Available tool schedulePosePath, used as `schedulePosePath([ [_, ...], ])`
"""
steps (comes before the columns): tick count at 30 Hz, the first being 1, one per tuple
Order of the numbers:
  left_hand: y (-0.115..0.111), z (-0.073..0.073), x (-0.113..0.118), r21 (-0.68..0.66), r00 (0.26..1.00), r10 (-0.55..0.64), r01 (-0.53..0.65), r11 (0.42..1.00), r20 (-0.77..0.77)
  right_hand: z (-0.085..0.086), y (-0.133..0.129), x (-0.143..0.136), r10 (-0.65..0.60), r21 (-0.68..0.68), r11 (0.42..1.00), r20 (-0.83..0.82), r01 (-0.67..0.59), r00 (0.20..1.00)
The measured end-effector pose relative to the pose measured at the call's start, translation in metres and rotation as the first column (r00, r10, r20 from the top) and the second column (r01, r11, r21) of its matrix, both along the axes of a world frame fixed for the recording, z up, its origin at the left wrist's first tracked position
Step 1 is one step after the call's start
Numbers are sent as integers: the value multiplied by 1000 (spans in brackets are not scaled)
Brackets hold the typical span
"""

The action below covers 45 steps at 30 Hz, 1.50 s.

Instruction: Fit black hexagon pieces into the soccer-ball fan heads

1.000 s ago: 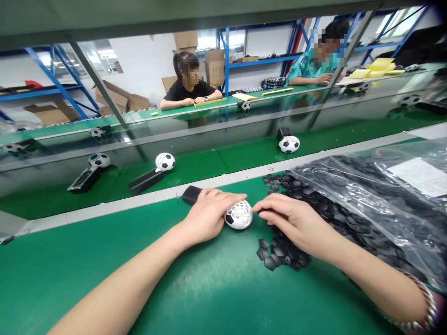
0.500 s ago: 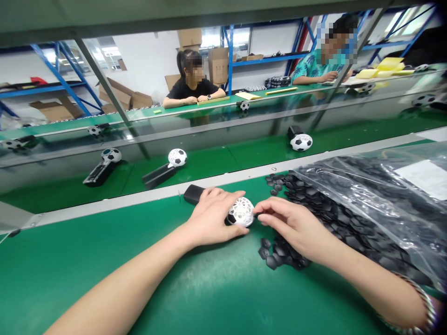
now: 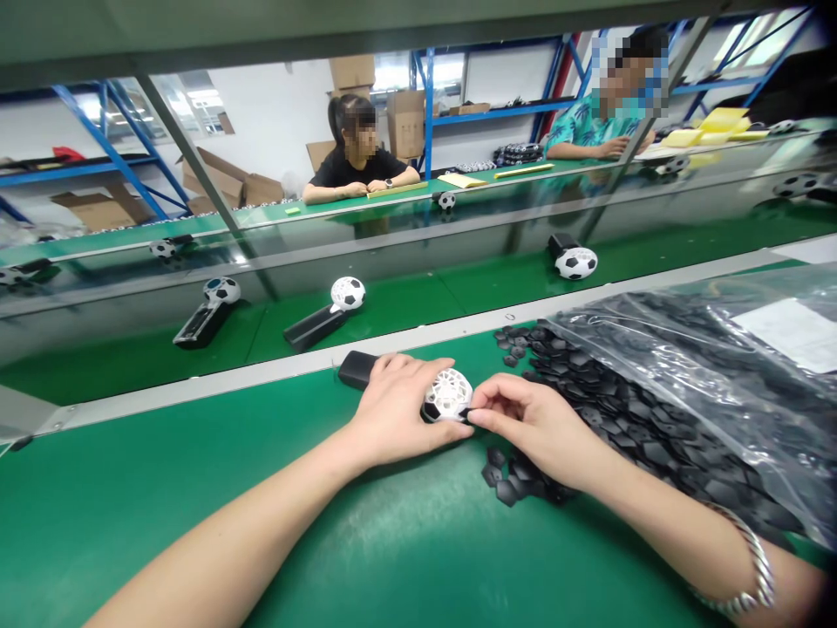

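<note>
Left hand [image 3: 394,412] steadies white ball [image 3: 451,390] on tabletop [image 3: 405,541], fingers spread around it. Right hand [image 3: 549,429], fingers seemingly pinching black piece [image 3: 466,416] at ball's near right side; looks like piece placement, calls for steady support. Black pile [image 3: 621,427] right.

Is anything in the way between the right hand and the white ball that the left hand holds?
Nothing visible. The right hand is already at the white ball, a black piece at its fingertips. The left hand has its thumb close by, below the ball's near edge.
</note>
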<state>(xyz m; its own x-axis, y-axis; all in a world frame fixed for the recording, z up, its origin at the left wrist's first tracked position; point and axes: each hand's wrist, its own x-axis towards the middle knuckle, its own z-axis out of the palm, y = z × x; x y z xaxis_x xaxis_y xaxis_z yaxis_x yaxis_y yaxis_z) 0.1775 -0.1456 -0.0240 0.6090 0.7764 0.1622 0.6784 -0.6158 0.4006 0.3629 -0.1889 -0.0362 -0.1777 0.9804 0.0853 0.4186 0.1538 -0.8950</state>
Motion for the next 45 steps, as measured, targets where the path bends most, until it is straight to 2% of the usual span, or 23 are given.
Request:
schedulePosePath([
  [8,-3,0,3,8,998,35,-35,999,47,-1,4,-5,-19,-28,999,-39,18,999],
  [14,-3,-2,5,7,997,37,-38,999,68,-2,9,-4,-7,-117,993,-81,-3,997],
  [21,-5,-5,7,62,998,19,-23,998,58,-2,7,-7,-40,-44,998,-35,38,999],
  [27,-5,-6,8,106,998,17,-22,994,55,1,9,-9,15,-108,993,-198,-37,980],
  [34,-3,-5,8,67,999,-18,16,998,31,2,11,-5,62,-190,976,-238,-109,969],
  [41,-5,-1,9,52,999,-29,27,998,42,-2,8,-7,16,-112,993,-175,-36,984],
  [45,-7,-3,12,79,999,-23,19,997,48,-7,2,-13,-12,1,1000,-85,12,996],
])
